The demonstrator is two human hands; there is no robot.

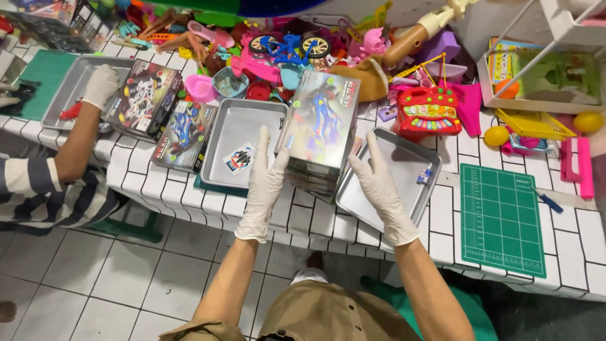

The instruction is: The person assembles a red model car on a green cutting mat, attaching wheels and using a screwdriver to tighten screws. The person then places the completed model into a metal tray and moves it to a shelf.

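My gloved left hand [265, 180] and right hand [377, 183] flank a stack of toy-car boxes [320, 129], palms against its sides, over two metal trays [243, 136] on the bench [315, 218].

We see a red toy keyboard [427, 112] behind the right metal tray [404, 183], a green cutting mat [502, 218] right of it.
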